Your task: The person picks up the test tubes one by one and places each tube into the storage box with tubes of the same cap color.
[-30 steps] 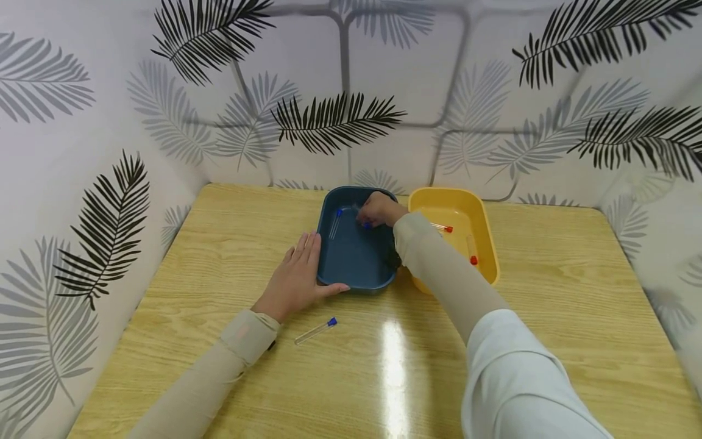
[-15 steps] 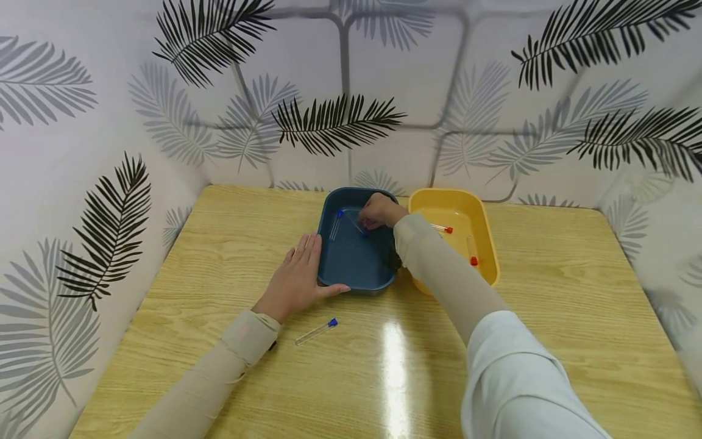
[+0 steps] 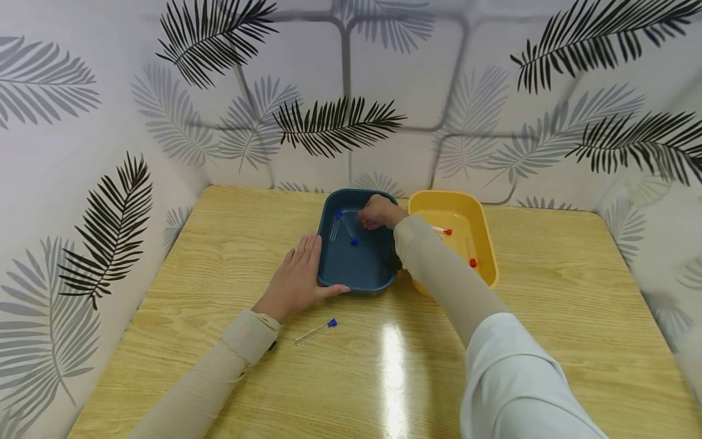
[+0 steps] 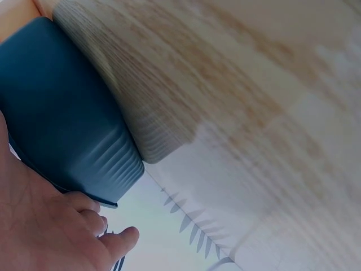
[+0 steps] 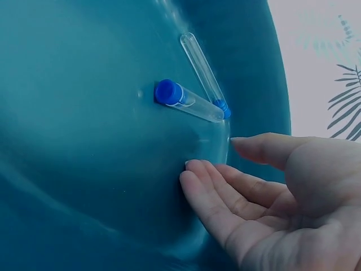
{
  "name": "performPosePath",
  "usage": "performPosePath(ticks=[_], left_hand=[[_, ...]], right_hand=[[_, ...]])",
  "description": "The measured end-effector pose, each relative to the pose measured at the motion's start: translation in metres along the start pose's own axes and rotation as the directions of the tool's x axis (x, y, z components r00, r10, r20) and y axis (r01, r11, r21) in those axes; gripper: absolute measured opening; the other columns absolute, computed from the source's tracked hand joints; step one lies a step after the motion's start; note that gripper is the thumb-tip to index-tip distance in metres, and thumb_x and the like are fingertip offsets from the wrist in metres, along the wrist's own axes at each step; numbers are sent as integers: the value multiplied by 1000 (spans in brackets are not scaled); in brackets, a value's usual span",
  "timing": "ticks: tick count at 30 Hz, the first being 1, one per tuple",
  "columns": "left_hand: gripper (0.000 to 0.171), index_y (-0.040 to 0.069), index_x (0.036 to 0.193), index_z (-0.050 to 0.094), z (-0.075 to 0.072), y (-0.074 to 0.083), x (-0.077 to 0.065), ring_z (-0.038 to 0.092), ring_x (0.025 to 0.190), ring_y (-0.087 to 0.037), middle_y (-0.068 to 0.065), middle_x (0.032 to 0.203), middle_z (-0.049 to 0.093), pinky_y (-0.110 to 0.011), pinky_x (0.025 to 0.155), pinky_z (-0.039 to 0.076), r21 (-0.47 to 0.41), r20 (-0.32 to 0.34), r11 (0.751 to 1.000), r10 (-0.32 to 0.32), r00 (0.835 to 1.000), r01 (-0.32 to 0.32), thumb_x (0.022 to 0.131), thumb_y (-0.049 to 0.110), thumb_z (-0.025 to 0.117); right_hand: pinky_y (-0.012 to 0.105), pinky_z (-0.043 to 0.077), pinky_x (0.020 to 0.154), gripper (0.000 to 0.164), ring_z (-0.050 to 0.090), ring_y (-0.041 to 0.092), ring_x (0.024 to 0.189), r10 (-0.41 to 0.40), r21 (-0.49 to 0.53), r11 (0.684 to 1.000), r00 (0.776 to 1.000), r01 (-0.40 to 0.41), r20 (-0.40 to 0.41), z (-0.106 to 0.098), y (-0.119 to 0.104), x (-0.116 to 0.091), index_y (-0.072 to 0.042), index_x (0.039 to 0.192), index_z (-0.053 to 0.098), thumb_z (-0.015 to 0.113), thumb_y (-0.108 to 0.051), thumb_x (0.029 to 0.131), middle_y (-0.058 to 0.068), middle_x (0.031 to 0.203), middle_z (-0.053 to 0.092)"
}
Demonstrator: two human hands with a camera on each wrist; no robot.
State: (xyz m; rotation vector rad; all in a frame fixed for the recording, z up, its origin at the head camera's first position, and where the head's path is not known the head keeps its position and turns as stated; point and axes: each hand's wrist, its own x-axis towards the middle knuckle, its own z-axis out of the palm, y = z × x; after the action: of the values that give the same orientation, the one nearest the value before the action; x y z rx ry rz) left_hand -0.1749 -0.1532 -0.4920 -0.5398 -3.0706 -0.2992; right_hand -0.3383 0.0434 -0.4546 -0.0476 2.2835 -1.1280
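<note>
My right hand (image 3: 378,211) hovers inside the dark blue tray (image 3: 359,268), its thumb apart from its loosely bent fingers and nothing between them, as the right wrist view shows. Beside those fingertips lie two clear test tubes with blue caps: one tube (image 5: 194,104) points its cap towards the tray's middle, and the other tube (image 5: 202,65) has its cap near the wall. The first tube's end meets the second's cap. Against the tray's left side rests my left hand (image 3: 296,274), fingers extended and thumb along the front rim. Nearby on the table is another blue-capped test tube (image 3: 316,332).
A yellow tray (image 3: 490,244) stands right beside the blue one, partly behind my right forearm. In it show two red-capped tubes, one tube (image 3: 442,230) near the sleeve and one tube (image 3: 471,251) near the right wall. A patterned wall (image 3: 230,152) rises behind the wooden table (image 3: 548,292).
The right hand has let go of a blue-capped test tube, which has swung down and left to lie by the other one in the blue tray. My left hand has stayed put.
</note>
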Motion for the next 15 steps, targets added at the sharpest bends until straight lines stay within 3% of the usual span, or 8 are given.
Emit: performPosePath(ticks=[8, 15], left_hand=[[120, 2, 149, 7, 1, 0, 2, 3, 141, -25, -14, 154, 10, -45, 110, 17, 10, 11, 1000, 3, 1000, -3, 69, 89, 27], [120, 2, 149, 5, 1, -1, 1, 3, 141, -26, -15, 154, 11, -46, 110, 18, -1, 18, 1000, 4, 1000, -4, 69, 89, 28]], right_hand=[[31, 52, 78, 29, 64, 28, 93, -94, -136, 986, 996, 94, 3, -3, -7, -7, 8, 107, 65, 58, -15, 91, 20, 103, 64], [31, 51, 81, 31, 63, 29, 97, -156, -182, 971, 988, 157, 19, -6, -12, -20, 7, 115, 62, 56, -15, 92, 22, 108, 63]])
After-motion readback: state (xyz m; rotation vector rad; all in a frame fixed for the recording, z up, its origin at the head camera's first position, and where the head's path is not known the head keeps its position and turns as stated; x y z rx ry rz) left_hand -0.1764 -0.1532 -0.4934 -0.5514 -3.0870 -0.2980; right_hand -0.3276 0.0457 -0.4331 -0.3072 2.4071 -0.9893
